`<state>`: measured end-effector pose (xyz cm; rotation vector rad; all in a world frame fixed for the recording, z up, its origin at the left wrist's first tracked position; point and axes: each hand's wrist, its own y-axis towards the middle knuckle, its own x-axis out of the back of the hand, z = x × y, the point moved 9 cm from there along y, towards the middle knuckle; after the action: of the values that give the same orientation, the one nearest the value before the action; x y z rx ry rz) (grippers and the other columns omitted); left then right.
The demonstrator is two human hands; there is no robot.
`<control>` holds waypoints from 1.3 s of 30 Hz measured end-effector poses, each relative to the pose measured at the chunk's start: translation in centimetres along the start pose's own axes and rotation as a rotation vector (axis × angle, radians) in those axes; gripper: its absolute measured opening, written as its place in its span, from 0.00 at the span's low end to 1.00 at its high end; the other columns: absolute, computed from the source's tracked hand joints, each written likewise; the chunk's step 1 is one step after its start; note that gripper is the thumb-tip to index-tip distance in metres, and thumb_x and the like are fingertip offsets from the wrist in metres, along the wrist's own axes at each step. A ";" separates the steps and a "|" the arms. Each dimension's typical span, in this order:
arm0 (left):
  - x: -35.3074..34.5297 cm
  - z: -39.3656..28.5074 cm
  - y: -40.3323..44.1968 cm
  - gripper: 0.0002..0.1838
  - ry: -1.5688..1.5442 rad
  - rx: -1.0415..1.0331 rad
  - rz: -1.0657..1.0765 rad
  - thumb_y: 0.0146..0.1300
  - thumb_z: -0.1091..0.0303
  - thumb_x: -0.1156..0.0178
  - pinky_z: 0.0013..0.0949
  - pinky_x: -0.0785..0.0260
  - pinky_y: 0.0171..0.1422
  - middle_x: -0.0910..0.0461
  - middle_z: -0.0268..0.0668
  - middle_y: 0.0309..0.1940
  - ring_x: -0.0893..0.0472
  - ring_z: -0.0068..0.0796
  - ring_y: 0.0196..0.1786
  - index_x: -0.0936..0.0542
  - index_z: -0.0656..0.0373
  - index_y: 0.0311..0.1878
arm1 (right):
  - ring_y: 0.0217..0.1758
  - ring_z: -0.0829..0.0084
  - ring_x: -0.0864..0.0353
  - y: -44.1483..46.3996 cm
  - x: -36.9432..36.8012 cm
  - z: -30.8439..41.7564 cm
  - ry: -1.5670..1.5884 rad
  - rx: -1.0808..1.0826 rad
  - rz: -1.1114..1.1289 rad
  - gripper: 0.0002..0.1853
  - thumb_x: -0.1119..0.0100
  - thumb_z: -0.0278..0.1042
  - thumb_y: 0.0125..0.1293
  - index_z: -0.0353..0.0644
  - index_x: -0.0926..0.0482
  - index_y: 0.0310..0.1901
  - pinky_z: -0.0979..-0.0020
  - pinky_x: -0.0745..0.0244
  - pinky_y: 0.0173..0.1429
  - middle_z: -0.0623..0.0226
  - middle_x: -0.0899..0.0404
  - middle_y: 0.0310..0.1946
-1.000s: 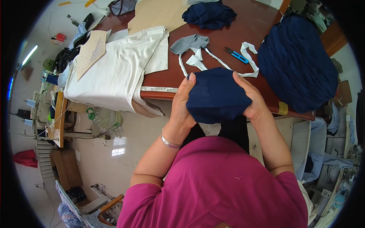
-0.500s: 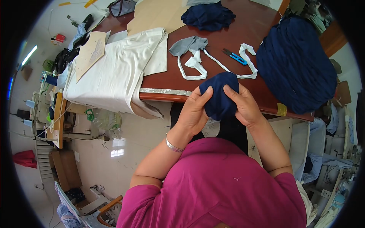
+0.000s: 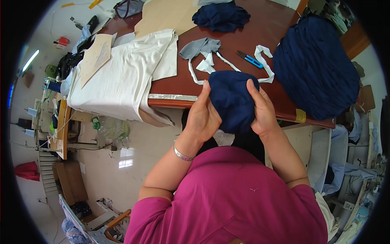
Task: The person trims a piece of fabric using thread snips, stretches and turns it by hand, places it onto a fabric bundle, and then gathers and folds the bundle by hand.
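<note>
A navy cloth piece (image 3: 232,99) hangs between my two hands, in front of the table's near edge. My left hand (image 3: 204,118) grips its left side, thumb up at the top corner. The right side is in my right hand (image 3: 264,110), thumb on the face of the cloth; the fingers behind are partly hidden. Just beyond lie a grey cloth scrap (image 3: 200,47), a white strip (image 3: 266,65) and blue-handled thread snips (image 3: 250,59) on the red-brown table (image 3: 172,87).
White fabric (image 3: 118,77) drapes over the table's left part, with a card pattern (image 3: 96,57) on it. A large navy fabric pile (image 3: 317,69) stands at the right, a smaller navy bundle (image 3: 220,16) at the back. Sewing machines stand at the far left.
The navy cloth was spread wide, then bunched between my hands, and is now opened out again. My hands came together and have moved slightly apart.
</note>
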<state>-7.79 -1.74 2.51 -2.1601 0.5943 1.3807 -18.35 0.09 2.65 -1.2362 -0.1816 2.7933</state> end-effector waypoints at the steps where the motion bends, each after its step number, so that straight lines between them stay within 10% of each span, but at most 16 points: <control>1: 0.4 0.8 -0.2 0.23 0.066 0.025 0.000 0.79 0.53 0.52 0.40 0.26 0.67 0.21 0.41 0.60 0.20 0.34 0.62 0.28 0.60 0.66 | 0.52 0.75 0.16 0.2 -0.1 0.2 -0.009 0.042 0.020 0.15 0.45 0.44 0.77 0.43 0.21 0.54 0.70 0.19 0.56 0.67 0.16 0.50; 13: -0.4 -0.7 -1.6 0.28 -0.167 0.087 0.186 0.80 0.47 0.59 0.41 0.23 0.62 0.19 0.45 0.56 0.17 0.39 0.56 0.27 0.64 0.63 | 0.54 0.70 0.16 0.0 0.5 -0.8 -0.133 -0.151 0.027 0.18 0.42 0.45 0.75 0.39 0.21 0.55 0.68 0.21 0.59 0.64 0.17 0.51; 17: -2.8 -1.2 -2.4 0.29 -0.156 0.112 0.245 0.80 0.45 0.60 0.40 0.21 0.60 0.18 0.43 0.55 0.16 0.37 0.54 0.27 0.62 0.65 | 0.46 0.66 0.20 -1.0 -1.3 1.7 -1.349 0.269 0.027 0.18 0.38 0.40 0.71 0.35 0.26 0.53 0.64 0.26 0.56 0.62 0.20 0.43; 23: -2.4 -0.9 -2.2 0.29 -0.058 0.087 0.097 0.79 0.44 0.60 0.32 0.18 0.49 0.17 0.41 0.51 0.15 0.32 0.47 0.26 0.61 0.61 | 0.50 0.71 0.25 -3.2 -5.2 3.1 -1.057 0.740 0.170 0.18 0.36 0.38 0.70 0.35 0.27 0.53 0.69 0.30 0.58 0.62 0.24 0.48; 26: -2.3 -0.7 -1.9 0.27 -0.163 0.127 0.319 0.79 0.44 0.59 0.39 0.19 0.54 0.17 0.44 0.51 0.14 0.39 0.50 0.22 0.59 0.57 | 0.46 0.84 0.26 -2.1 -4.4 -2.3 -0.358 -0.017 0.379 0.12 0.41 0.38 0.74 0.40 0.27 0.50 0.77 0.29 0.53 0.73 0.24 0.43; 39: -0.5 -3.4 -2.3 0.18 0.400 -0.272 -0.031 0.80 0.54 0.53 0.29 0.20 0.47 0.16 0.37 0.44 0.15 0.26 0.43 0.25 0.60 0.56 | 0.51 0.82 0.21 -2.4 -2.1 -3.0 -0.101 -0.281 0.251 0.15 0.49 0.37 0.79 0.36 0.27 0.57 0.75 0.24 0.54 0.70 0.20 0.50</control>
<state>-4.26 -1.97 4.61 -2.6834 0.5357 1.0652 -14.63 2.43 2.53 -1.2493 -0.4712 3.1360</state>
